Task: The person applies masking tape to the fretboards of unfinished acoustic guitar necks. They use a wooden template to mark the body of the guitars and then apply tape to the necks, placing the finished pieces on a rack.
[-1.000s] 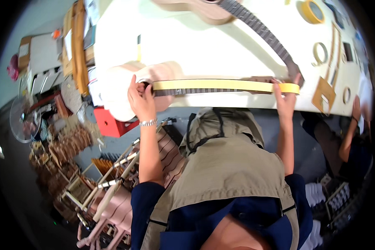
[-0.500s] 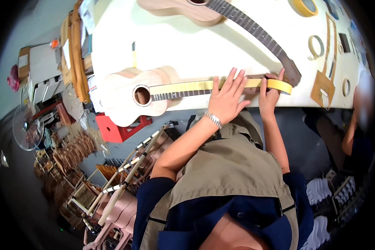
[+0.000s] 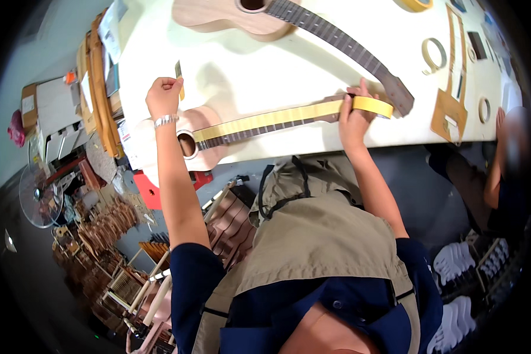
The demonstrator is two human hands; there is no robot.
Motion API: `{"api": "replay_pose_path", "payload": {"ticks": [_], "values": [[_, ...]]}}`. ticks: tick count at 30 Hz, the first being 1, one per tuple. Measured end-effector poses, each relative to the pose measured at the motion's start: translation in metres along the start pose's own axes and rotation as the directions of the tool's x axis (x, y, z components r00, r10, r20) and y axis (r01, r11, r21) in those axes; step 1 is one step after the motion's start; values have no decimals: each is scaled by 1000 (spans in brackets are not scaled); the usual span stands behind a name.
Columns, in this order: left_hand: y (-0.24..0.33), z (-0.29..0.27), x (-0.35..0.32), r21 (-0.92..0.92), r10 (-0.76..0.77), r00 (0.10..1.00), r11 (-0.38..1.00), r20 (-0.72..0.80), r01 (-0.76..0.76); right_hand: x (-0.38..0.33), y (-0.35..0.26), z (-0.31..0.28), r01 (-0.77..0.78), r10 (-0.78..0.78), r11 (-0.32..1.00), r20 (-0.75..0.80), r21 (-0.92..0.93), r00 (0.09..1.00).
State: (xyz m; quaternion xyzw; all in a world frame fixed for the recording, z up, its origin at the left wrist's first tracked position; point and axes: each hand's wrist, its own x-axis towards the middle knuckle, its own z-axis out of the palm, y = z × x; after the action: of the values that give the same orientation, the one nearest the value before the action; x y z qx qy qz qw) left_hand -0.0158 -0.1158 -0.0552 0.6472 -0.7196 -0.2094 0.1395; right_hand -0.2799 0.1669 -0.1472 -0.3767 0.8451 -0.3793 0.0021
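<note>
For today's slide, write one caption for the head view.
Right hand holds a yellow tape roll at a small guitar's neck; left hand lifts a small tool.

Khaki canvas apron (image 3: 330, 248) with dark neck strap, navy short-sleeved shirt (image 3: 194, 277) beneath, silver metal bracelet (image 3: 166, 121) on left wrist, bare forearms, bare left hand (image 3: 164, 94), bare right hand (image 3: 353, 118)

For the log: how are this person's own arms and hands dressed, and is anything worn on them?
Both forearms are bare from short dark blue sleeves at the upper arms, under a khaki vest. The left hand is ungloved, with a silver metal bracelet or watch band at the wrist. The right hand is bare too; no ring or wristwear shows on it.
</note>
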Motion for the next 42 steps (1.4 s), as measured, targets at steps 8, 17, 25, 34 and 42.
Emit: {"api": "replay_pose_path", "payload": {"ticks": [8, 17, 25, 34, 42], "values": [[94, 85, -198, -677, 207, 861, 710, 464, 194, 2, -4, -3, 9, -9, 1000, 13, 7, 1000], [111, 91, -200, -600, 142, 862, 772, 487, 212, 0, -3, -4, 16, -17, 1000, 20, 20, 1000], [102, 102, -203, -598, 250, 924, 801, 290, -29, -10, -83, -117, 503, -672, 700, 230, 508, 704], [71, 73, -216, -677, 468, 867, 696, 173, -241, -7, -80, -71, -404, 114, 166, 390, 899, 914], [73, 70, -220, -816, -17, 879, 362, 477, 450, -13, -85, -74, -512, 1, -669, 690, 538, 724]]}}
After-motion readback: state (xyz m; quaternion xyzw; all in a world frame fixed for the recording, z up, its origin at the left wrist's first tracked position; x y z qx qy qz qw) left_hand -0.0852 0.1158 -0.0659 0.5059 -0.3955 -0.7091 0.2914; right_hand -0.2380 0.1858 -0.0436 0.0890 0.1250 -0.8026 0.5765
